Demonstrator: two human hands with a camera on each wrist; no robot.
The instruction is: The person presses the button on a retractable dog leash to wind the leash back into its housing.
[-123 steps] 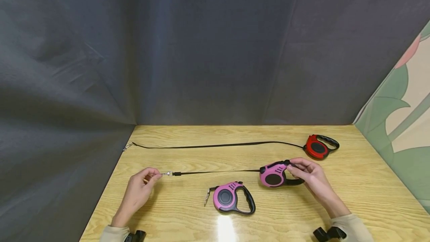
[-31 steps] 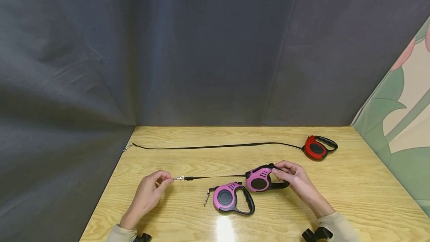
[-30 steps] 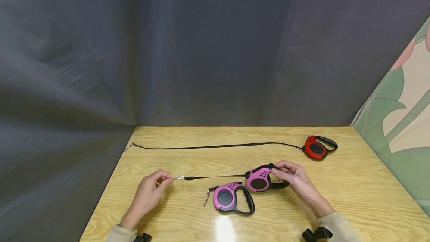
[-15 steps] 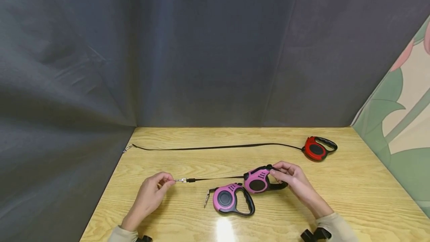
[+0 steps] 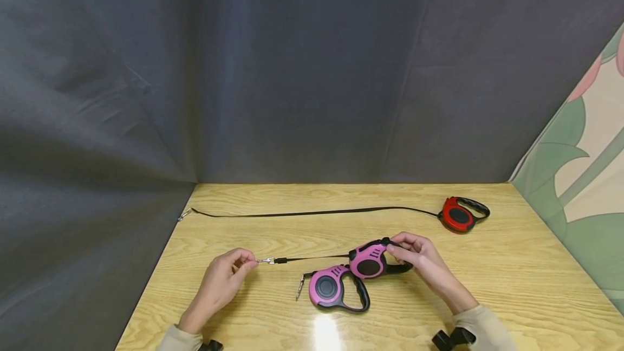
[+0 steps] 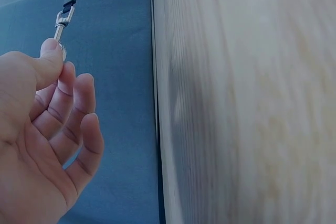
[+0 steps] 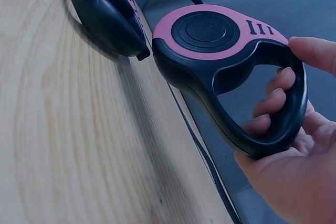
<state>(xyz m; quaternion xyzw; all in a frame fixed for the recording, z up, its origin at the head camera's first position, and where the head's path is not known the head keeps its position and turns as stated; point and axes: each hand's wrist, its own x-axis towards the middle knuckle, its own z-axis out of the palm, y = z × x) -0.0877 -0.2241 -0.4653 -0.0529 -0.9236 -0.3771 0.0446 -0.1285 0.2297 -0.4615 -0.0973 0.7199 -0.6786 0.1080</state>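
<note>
My right hand (image 5: 421, 258) grips the black handle of a pink retractable dog leash (image 5: 369, 260); in the right wrist view several fingers pass through the handle loop (image 7: 289, 103). A short length of black strap (image 5: 317, 257) runs left from its casing, taut. At the strap's end my left hand (image 5: 225, 275) pinches the silver snap hook (image 6: 61, 27) between thumb and forefinger, the other fingers loosely bent. Just in front of the held casing, a second pink leash (image 5: 326, 287) lies on the table with its own clip (image 5: 300, 287) hanging out at the left; the two overlap in the head view.
Farther back on the wooden table (image 5: 512, 275) lies a red retractable leash (image 5: 457, 218). Its black strap (image 5: 312, 213) stretches left to a metal clip (image 5: 185, 214) at the table's left edge. Dark cloth (image 5: 302, 80) hangs behind and at the left.
Both hands have drawn closer together, the right moving left and the left moving right. The strap between them is shorter. The lying pink leash and the red one have stayed put.
</note>
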